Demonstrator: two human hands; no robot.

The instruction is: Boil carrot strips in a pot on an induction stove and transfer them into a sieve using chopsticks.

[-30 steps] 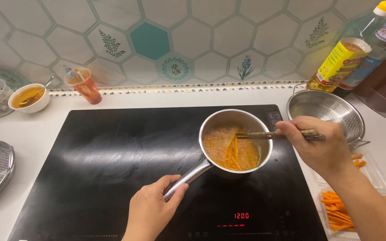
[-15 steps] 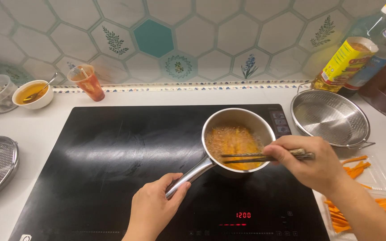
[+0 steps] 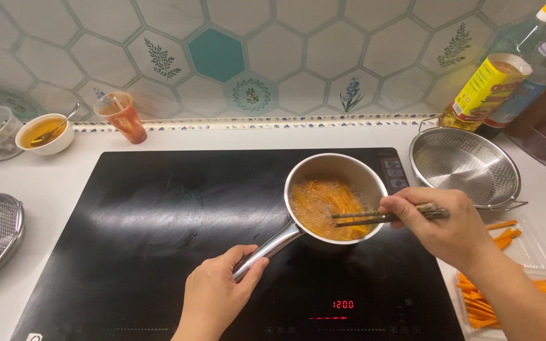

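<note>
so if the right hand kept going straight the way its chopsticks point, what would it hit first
Probably the far inner wall of the saucepan: the right hand aims its chopsticks leftward through the orange strips inside. Depth is hard to judge from above.

Shiny metal saucepan (image 3: 336, 173) on glossy black glass cooktop (image 3: 159, 227).

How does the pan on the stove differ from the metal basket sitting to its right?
The saucepan has solid walls and a long handle, gripped by the left hand; the strainer basket is perforated, with small wire handles, and untouched. The saucepan holds orange strips in liquid, stirred with chopsticks in the right hand; the strainer basket is empty. The saucepan stands on the black cooktop, the strainer basket on the white counter. Both are shiny, round metal.
</note>
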